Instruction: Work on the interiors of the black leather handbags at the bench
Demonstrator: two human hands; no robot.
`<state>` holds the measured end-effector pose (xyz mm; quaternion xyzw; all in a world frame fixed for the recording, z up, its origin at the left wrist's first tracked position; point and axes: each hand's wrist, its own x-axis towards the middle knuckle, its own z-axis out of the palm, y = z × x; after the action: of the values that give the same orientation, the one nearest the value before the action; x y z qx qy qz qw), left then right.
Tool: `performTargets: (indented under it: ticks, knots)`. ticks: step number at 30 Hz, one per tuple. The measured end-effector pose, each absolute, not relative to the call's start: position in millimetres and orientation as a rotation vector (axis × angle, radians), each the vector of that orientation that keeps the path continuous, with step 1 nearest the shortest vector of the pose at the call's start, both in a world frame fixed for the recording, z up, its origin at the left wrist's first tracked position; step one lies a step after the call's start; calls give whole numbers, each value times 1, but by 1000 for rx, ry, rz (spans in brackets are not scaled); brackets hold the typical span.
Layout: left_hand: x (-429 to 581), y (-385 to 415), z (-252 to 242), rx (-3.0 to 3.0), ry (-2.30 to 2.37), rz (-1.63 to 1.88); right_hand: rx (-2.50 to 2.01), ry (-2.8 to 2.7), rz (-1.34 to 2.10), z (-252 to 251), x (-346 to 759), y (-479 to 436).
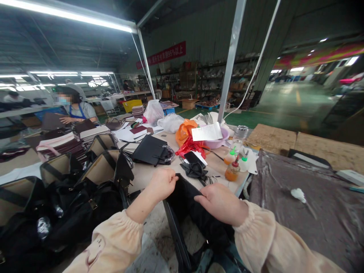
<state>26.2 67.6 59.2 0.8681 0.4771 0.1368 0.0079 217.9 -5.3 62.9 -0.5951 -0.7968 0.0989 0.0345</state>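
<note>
A black bag piece (196,218) hangs in front of me at the near edge of the table, its inside facing up. My left hand (162,184) pinches its far top corner. Along its right upper edge, my right hand (220,201) grips the black material, thumb over the rim. Just beyond my hands lies a bundle of black straps (195,169) beside a pair of scissors (212,179). Several unfinished black bags (99,170) with tan insides stand at the left. What lies under my right palm is hidden.
Glue bottles (232,170) stand right of centre, near a purple basin (217,142) with a paper sheet (207,132) over it. A metal post (231,60) rises behind. At right is a brown-covered table (301,212). A co-worker (78,108) sits at the far left.
</note>
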Motion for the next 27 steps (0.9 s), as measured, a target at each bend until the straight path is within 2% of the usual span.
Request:
performTargets:
  ticks: [5, 11, 20, 27]
  knots:
    - [29, 69, 55, 2750, 1515, 418, -1799, -2463, 339, 64, 222, -6]
    - [29, 69, 54, 2761, 1555, 381, -1581, -2566, 576, 87, 231, 12]
    - [31, 66, 53, 2742, 1601, 425, -1622, -2504, 163, 65, 194, 59]
    - [24, 65, 51, 2660, 1494, 539, -1689, -2421, 119, 61, 191, 55]
